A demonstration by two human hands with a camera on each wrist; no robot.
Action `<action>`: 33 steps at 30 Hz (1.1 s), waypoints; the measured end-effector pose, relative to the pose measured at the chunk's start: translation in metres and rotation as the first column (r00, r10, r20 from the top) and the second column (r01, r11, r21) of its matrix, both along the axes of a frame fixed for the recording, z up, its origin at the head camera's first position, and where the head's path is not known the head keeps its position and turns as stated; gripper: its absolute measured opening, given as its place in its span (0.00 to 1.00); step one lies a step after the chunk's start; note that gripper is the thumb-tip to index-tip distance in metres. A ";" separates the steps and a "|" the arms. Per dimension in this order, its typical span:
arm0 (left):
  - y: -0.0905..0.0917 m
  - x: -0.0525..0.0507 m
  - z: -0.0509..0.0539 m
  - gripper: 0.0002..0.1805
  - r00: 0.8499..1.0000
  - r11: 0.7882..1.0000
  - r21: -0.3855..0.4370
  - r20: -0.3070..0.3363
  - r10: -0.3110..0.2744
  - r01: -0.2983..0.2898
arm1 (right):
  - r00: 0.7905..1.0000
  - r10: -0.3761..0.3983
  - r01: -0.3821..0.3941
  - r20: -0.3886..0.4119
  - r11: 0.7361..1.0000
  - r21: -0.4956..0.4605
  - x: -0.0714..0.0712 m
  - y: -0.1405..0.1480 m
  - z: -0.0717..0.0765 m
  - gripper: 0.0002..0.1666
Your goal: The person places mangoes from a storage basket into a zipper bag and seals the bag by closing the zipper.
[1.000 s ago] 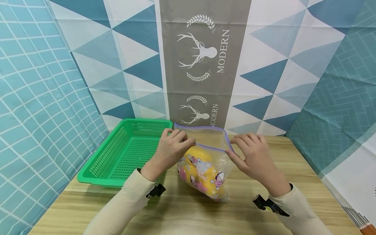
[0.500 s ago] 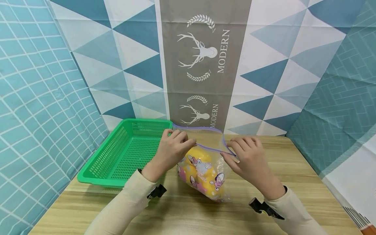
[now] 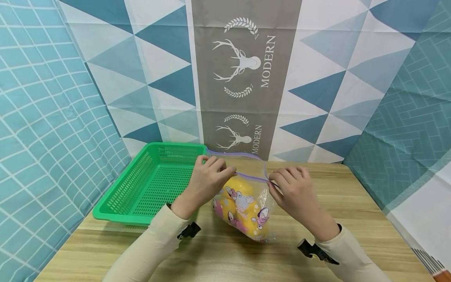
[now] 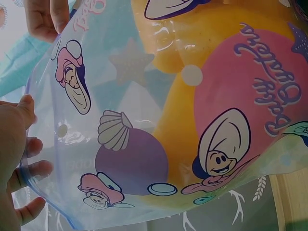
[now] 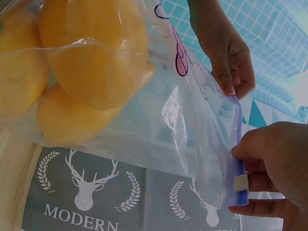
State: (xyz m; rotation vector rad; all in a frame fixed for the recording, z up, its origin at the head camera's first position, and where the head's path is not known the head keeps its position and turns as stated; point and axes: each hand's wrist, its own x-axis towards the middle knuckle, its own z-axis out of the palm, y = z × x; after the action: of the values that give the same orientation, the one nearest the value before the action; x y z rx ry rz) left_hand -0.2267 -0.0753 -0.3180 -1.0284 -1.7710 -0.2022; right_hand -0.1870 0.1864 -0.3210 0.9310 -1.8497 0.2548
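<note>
A clear zip bag (image 3: pixel 243 211) with cartoon prints and a purple zip rim stands tilted on the table, its mouth open. Through its wall show several yellow fruits that look like mangoes (image 5: pixel 94 53). My left hand (image 3: pixel 208 176) pinches the near rim toward the left, as the left wrist view also shows the fingers (image 4: pixel 31 171) at the bag's edge. At the right corner of the mouth, my right hand (image 3: pixel 294 190) holds the rim between thumb and fingers. A small white slider (image 5: pixel 240 183) sits on the zip beside those fingers.
A green perforated plastic basket (image 3: pixel 141 217) stands left of the bag, partly behind my left forearm. The wooden table (image 3: pixel 317 258) ends at a patterned backdrop (image 3: pixel 246 98), with tiled-print sheets on both sides.
My right hand has moved a little left and toward me, bringing the bag's right corner inward. The far rim has sagged slightly leftward. My left hand has barely moved.
</note>
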 end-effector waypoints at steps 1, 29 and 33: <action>0.000 0.000 0.000 0.06 1.000 1.000 0.001 0.000 -0.001 0.001 | 1.000 -0.001 0.001 0.000 1.000 0.001 0.000 0.000 0.000 0.10; -0.004 -0.008 -0.003 0.20 0.999 0.999 0.009 0.016 0.047 -0.047 | 1.000 0.010 -0.010 -0.023 1.000 -0.005 0.007 -0.005 0.003 0.20; -0.005 -0.011 -0.007 0.22 0.999 0.999 0.021 0.029 0.036 -0.037 | 1.000 -0.001 0.001 -0.001 1.000 0.006 0.009 -0.005 0.003 0.20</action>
State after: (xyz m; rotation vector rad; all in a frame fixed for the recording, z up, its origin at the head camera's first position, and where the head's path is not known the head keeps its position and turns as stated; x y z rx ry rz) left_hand -0.2373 -0.0804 -0.3250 -0.9813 -1.8089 -0.2139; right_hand -0.1776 0.1816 -0.3175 0.9341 -1.8513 0.2480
